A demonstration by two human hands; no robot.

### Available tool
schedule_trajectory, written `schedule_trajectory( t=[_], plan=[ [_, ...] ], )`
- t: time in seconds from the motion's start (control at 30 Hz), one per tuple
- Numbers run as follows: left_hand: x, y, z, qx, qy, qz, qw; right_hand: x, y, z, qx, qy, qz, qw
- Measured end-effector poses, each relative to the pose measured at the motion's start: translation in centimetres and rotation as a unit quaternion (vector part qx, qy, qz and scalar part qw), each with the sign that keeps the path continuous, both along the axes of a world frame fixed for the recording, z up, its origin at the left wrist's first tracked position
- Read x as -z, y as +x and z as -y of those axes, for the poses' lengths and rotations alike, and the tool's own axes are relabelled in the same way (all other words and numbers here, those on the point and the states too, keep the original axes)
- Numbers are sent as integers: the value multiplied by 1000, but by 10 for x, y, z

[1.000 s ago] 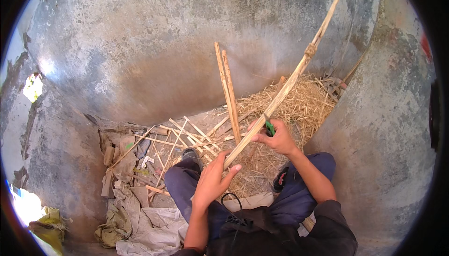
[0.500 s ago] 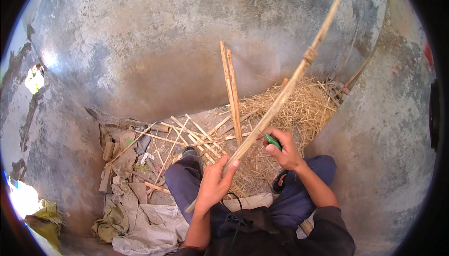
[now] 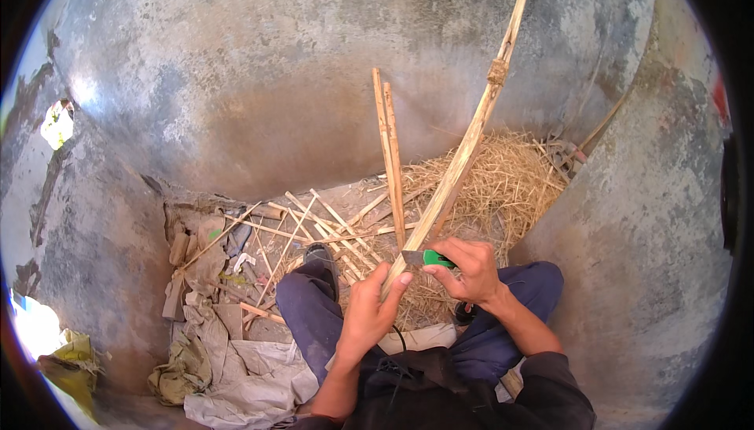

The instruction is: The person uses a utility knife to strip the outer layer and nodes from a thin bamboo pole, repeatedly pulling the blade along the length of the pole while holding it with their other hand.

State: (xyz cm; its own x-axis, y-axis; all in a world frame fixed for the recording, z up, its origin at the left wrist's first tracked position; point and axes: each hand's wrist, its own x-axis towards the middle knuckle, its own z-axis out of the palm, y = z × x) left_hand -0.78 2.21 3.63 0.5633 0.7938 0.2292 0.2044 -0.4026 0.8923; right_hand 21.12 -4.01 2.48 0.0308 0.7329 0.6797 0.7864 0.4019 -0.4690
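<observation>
Head view: since the previous frame, the stick's far end has swung left and upward, and the right hand (image 3: 471, 269) has dropped closer to the left hand (image 3: 367, 308). Green-handled knife (image 3: 437, 259) gripped in right fist, blade seemingly touching the stick's right edge just above the left hand. Left fingers and thumb closed around the wooden stick (image 3: 463, 155) near its lower end, over the lap. Progress: looks partway, by judgement; pale bare faces run along the stick, but a rough raised ring (image 3: 497, 73) remains near the far end. Amount left: cannot tell. Long axis slants from the left hand up and rightward, away from the body; tip points toward upper right, passing in front of the straw pile (image 3: 510, 179) and grey wall (image 3: 298, 61).
</observation>
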Motion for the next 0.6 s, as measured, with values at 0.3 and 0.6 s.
schedule_trajectory(
  t=[0.3,0.6],
  plan=[
    [2,6,11,-74,78,-32,994,-8,-12,2,34,13,55,998],
    [0,5,16,-79,43,-27,996,-17,-7,5,74,3,99,992]
  ],
)
